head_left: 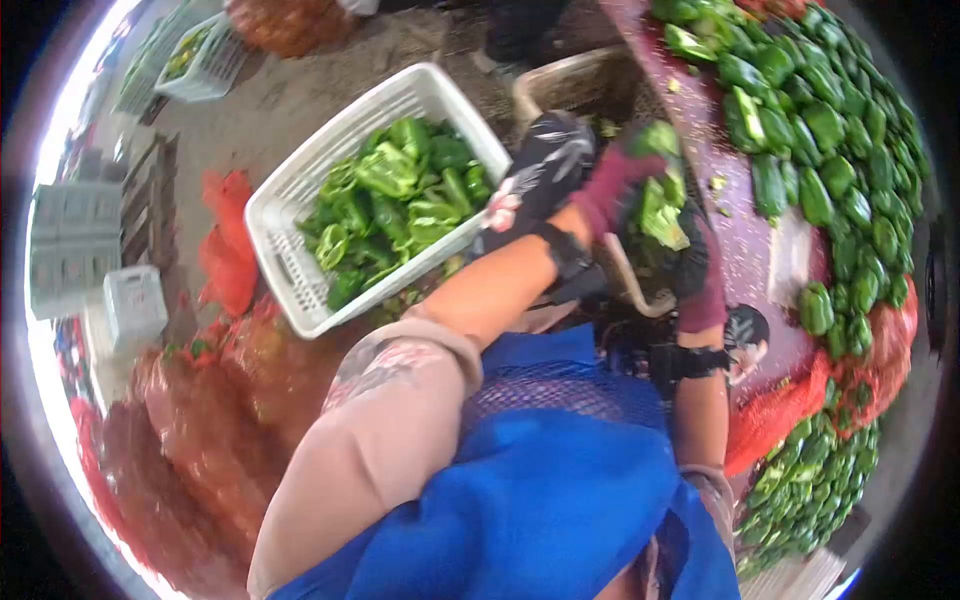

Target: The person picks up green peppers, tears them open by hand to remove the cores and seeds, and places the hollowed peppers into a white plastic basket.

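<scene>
Both hands wear purple gloves with dark palms and come together above a dirty beige crate (pixel 648 295). My left hand (pixel 612 185) is closed around a green pepper, blurred by motion. A split green pepper piece (pixel 660 218), with its pale inside showing, lies between the two hands. My right hand (pixel 697 262) is closed against this piece from the other side. Some of the fingers are hidden by the peppers and smeared by movement. To the left, a white basket (pixel 290 185) holds many opened green peppers (pixel 390 172).
On my right, a purple tabletop (pixel 745 245) bears a large pile of whole green peppers (pixel 825 125). Red mesh sacks (pixel 215 430) lie at lower left. White crates (pixel 135 305) stand farther left. More peppers (pixel 810 490) sit at lower right beside red netting (pixel 775 425).
</scene>
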Demonstrator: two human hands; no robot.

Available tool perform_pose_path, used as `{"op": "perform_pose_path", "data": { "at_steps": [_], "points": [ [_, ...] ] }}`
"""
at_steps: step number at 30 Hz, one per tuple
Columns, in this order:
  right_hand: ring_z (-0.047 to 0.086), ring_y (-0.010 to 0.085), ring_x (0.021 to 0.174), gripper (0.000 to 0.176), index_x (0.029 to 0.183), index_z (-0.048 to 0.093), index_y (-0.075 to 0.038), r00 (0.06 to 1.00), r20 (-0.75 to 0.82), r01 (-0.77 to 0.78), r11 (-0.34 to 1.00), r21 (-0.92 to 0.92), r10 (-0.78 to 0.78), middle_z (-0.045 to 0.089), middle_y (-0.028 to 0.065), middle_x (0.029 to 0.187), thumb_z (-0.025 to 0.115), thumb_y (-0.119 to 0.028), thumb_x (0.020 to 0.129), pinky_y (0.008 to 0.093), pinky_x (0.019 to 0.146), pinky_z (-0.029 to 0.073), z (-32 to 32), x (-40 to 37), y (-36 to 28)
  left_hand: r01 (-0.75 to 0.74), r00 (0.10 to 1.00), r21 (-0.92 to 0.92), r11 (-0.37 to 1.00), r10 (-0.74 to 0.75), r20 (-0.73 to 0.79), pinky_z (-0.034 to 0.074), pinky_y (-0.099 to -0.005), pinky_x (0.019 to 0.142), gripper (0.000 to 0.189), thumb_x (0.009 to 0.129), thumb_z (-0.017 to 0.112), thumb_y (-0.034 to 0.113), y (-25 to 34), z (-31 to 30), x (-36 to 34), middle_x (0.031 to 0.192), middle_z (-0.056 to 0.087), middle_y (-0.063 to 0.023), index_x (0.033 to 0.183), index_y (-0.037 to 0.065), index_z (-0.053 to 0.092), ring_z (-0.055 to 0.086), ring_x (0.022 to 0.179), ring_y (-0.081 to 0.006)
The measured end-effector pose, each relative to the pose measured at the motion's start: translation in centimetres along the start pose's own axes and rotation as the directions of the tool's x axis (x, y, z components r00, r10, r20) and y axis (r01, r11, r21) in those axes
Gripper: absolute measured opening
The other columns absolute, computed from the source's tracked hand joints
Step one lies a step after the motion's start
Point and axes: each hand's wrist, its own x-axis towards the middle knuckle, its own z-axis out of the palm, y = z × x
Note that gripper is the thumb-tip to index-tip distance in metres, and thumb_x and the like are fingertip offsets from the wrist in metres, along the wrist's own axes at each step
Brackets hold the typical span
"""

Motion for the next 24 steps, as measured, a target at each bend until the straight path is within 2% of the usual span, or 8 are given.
{"op": "perform_pose_path", "data": {
  "at_steps": [7, 8, 10, 12, 15, 17, 19, 24],
  "points": [
    [0.056, 0.0129, 0.107, 0.051, 0.133, 0.05, 0.002, 0.967, -0.092, 0.248, 0.958, 0.142, -0.237, 0.054, 0.0106, 0.131, 0.062, 0.0, 0.083, 0.0279, 0.094, 0.047, -1.9, 1.6, -0.4, 0.002, 0.997, -0.301, 0.953, -0.025, -0.07, 0.046, -0.0388, 0.1, 0.051, 0.087, 0.059, 0.027, 1.7, -1.3, 0.7, 0.116, 0.062, -0.0138, 0.129, -0.001, 0.051, 0.061, 0.107, -0.0267],
    [0.059, 0.0137, 0.1, 0.052, 0.133, 0.05, 0.001, 0.988, -0.042, -0.105, 0.848, 0.52, 0.148, 0.058, 0.0099, 0.126, 0.064, -0.007, 0.084, 0.0264, 0.092, 0.048, -3.5, 2.3, -1.2, 0.058, 0.991, -0.296, 0.953, -0.092, -0.102, 0.049, -0.0343, 0.09, 0.043, 0.086, 0.062, 0.024, 2.1, -1.1, 0.4, 0.109, 0.063, -0.0091, 0.122, 0.003, 0.055, 0.061, 0.098, -0.0216],
    [0.063, 0.0204, 0.099, 0.051, 0.131, 0.053, -0.002, 0.973, -0.203, -0.216, 0.765, -0.606, 0.114, 0.064, 0.0126, 0.118, 0.065, -0.022, 0.085, 0.0333, 0.09, 0.05, -6.0, 3.0, 2.2, 0.096, 0.987, -0.181, 0.979, -0.117, -0.11, 0.052, -0.0297, 0.083, 0.04, 0.083, 0.066, 0.017, 4.1, 1.0, -0.7, 0.105, 0.063, -0.0053, 0.121, 0.007, 0.058, 0.062, 0.092, -0.0164],
    [0.064, 0.0225, 0.101, 0.05, 0.129, 0.056, -0.004, 0.978, -0.201, -0.206, 0.434, -0.877, 0.058, 0.066, 0.0132, 0.114, 0.066, -0.024, 0.084, 0.0353, 0.088, 0.05, -5.8, 3.0, 2.2, 0.015, 0.996, 0.161, 0.987, 0.0, -0.094, 0.051, -0.0296, 0.087, 0.053, 0.079, 0.069, 0.011, 8.5, 5.1, -2.3, 0.111, 0.062, -0.0063, 0.13, 0.007, 0.054, 0.062, 0.097, -0.0166],
    [0.062, 0.0292, 0.103, 0.052, 0.128, 0.056, -0.007, 0.954, -0.27, -0.112, 0.684, -0.721, -0.128, 0.062, 0.0161, 0.118, 0.068, -0.027, 0.082, 0.0386, 0.089, 0.049, -8.4, 4.3, 2.0, -0.154, 0.967, 0.758, 0.633, 0.254, -0.016, 0.048, -0.0313, 0.092, 0.064, 0.073, 0.074, 0.009, 14.0, 3.3, -2.7, 0.117, 0.061, -0.0073, 0.133, 0.008, 0.052, 0.061, 0.104, -0.0193],
    [0.057, 0.0353, 0.11, 0.054, 0.128, 0.054, -0.007, 0.911, -0.371, -0.153, 0.687, -0.71, -0.181, 0.057, 0.0203, 0.124, 0.067, -0.032, 0.082, 0.0425, 0.095, 0.046, -10.0, 6.3, 0.8, -0.238, 0.875, 0.939, -0.249, 0.365, 0.319, 0.048, -0.0363, 0.092, 0.064, 0.073, 0.077, 0.021, 18.8, -0.5, -2.9, 0.121, 0.06, -0.0119, 0.131, 0.009, 0.053, 0.06, 0.108, -0.0259],
    [0.056, 0.0334, 0.115, 0.059, 0.13, 0.052, -0.007, 0.854, -0.424, -0.253, 0.471, -0.845, -0.301, 0.052, 0.0194, 0.131, 0.069, -0.033, 0.08, 0.0412, 0.097, 0.045, -12.0, 7.7, -2.1, 0.282, 0.951, 0.693, -0.664, 0.291, -0.107, 0.047, -0.042, 0.093, 0.062, 0.074, 0.077, 0.033, 21.2, -2.2, -5.4, 0.125, 0.058, -0.016, 0.128, 0.012, 0.056, 0.058, 0.112, -0.0336],
    [0.051, 0.0348, 0.123, 0.076, 0.139, 0.043, -0.01, 0.905, -0.373, -0.307, 0.294, -0.905, -0.205, 0.043, 0.0174, 0.143, 0.073, -0.04, 0.075, 0.041, 0.102, 0.044, -16.3, 14.5, -3.7, 0.306, 0.939, 0.884, -0.354, 0.264, -0.22, 0.045, -0.0429, 0.096, 0.056, 0.079, 0.074, 0.034, 20.7, -11.5, -9.4, 0.125, 0.06, -0.0156, 0.127, 0.01, 0.057, 0.058, 0.113, -0.0346]
  ]
}}
